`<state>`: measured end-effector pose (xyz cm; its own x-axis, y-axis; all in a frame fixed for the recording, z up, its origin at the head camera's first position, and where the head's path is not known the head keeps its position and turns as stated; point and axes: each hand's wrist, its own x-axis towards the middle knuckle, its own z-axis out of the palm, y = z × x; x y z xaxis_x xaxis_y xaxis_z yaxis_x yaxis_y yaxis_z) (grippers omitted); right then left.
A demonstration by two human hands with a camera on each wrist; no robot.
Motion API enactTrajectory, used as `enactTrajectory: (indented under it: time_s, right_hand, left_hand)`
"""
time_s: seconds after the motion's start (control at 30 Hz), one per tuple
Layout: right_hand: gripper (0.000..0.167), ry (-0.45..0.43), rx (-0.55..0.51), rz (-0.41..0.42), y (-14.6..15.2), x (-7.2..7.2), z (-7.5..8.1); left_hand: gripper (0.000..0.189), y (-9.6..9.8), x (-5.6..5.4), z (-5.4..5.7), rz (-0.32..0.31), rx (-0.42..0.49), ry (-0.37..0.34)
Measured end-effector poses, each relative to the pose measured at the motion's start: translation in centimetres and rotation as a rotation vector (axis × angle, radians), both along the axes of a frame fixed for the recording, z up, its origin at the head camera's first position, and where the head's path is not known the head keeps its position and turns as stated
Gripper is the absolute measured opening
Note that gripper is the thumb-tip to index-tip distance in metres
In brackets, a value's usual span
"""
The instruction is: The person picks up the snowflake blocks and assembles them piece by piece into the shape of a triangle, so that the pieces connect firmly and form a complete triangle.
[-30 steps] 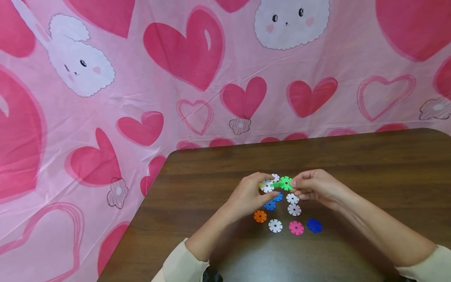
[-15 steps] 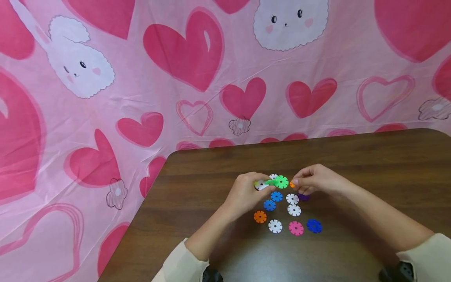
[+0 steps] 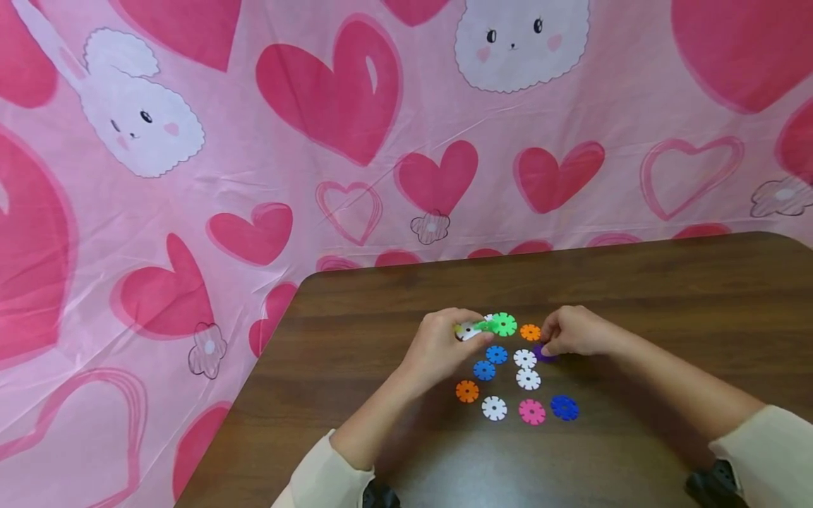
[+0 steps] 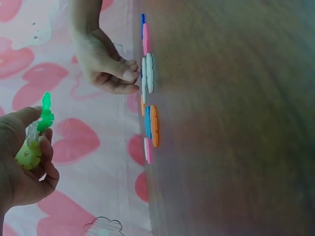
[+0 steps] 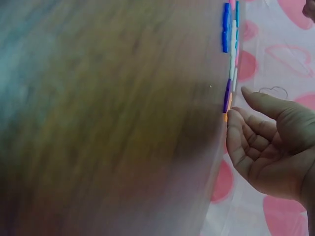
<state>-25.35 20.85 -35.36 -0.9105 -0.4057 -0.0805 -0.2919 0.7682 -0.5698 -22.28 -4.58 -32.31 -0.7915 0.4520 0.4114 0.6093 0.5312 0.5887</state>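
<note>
My left hand (image 3: 438,349) pinches a joined piece of notched plastic discs above the table. A green disc (image 3: 505,324) sticks out at its right end, and a white disc (image 3: 467,332) shows between thumb and fingers. A yellow disc (image 4: 27,158) in the palm is plainer in the left wrist view. My right hand (image 3: 579,331) reaches down by a purple disc (image 3: 543,353), which it partly covers in the head view. In the right wrist view its thumb and fingers stand apart, holding nothing. An orange disc (image 3: 530,332) lies just left of its fingertips.
Several loose discs lie on the brown table (image 3: 667,296): light blue (image 3: 497,354), white (image 3: 528,379), pink (image 3: 532,412), dark blue (image 3: 564,408) and another orange disc (image 3: 467,391). A pink heart-patterned cloth (image 3: 356,233) hangs behind the table.
My right hand has let go of the green disc and moved right and down to the purple disc, uncovering the orange one. My left hand has shifted slightly left with its joined piece.
</note>
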Motion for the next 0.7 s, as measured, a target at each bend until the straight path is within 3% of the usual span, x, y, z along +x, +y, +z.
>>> enactTrajectory:
  time_s: [0.37,0.7]
  right_hand:
    - [0.024,0.048,0.077,-0.030,-0.41,0.28,-0.34]
    - [0.021,0.139,0.022,-0.040,-0.03,0.41,-0.42]
  left_hand:
    - [0.024,-0.05,-0.14,0.11,0.006,0.009,0.000]
    - [0.024,-0.16,-0.11,-0.05,0.000,0.018,-0.017]
